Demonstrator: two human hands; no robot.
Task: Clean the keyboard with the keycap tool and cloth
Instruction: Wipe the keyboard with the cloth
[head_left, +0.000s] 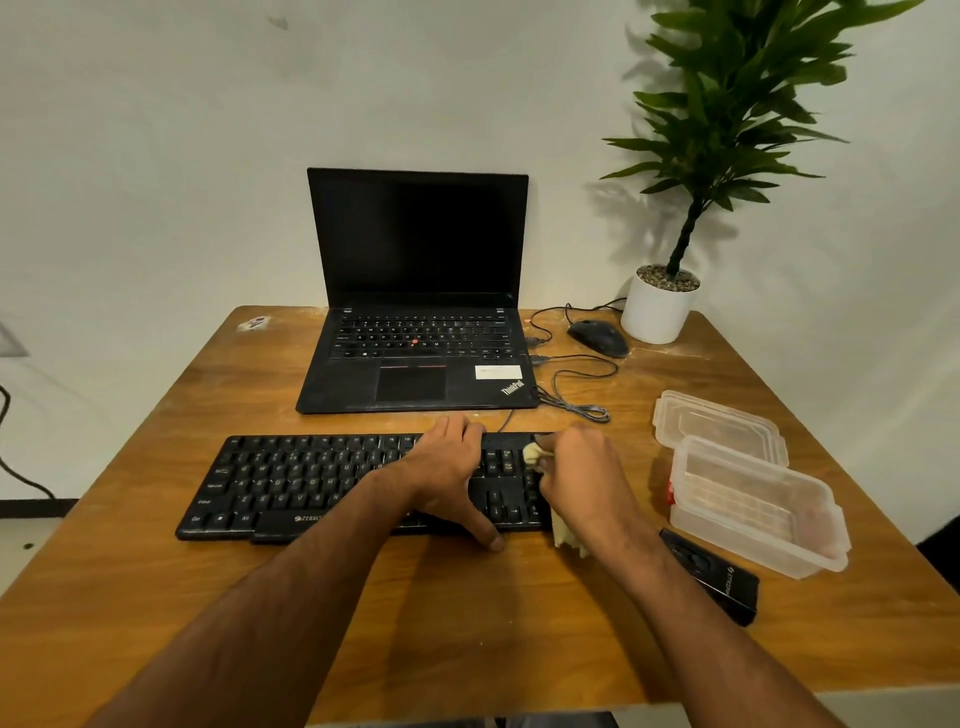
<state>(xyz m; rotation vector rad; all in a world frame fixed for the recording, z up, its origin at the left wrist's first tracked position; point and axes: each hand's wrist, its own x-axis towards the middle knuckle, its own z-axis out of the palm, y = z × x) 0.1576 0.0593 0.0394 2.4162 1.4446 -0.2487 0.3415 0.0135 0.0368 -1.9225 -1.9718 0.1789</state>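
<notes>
Black keyboard (363, 483): flat on wooden table (467, 623), directly under both hands, cable running off its far edge toward the laptop.

Cloth (535, 456): pale yellow, bunched in right hand (582, 478), one wad showing past the fingertips on the keys at the keyboard's right end, a tail hanging below the wrist over the near edge.

Right hand: clenched round the cloth, pressing it onto the right-hand key block.

Left hand (447, 478): spread flat across the keys just left of the right hand, fingers straight over the far edge, thumb reaching down past the near edge to the table; grasping nothing, seemingly steadying the board.

Keycap tool: not identifiable; possibly the small red item (670, 493) wedged against the container, too hidden to tell.

Beyond the right hand: clear plastic container (753, 514) with its lid (717, 421) behind, black flat device (711, 577) on the near side.

Beyond both hands: open laptop (415, 312), dark screen; mouse (597, 338) and coiled cable (576, 405); potted plant (660, 306) at the far corner.

Stage, as judged: wiping in progress.

Risks, as judged: cloth fibres snagging on key edges and lifting a cap; keyboard skidding under a hard wipe if the left hand eases; trailing cloth tail dragging grit back across wiped keys; elbow knocking the black device off the near-right edge.
</notes>
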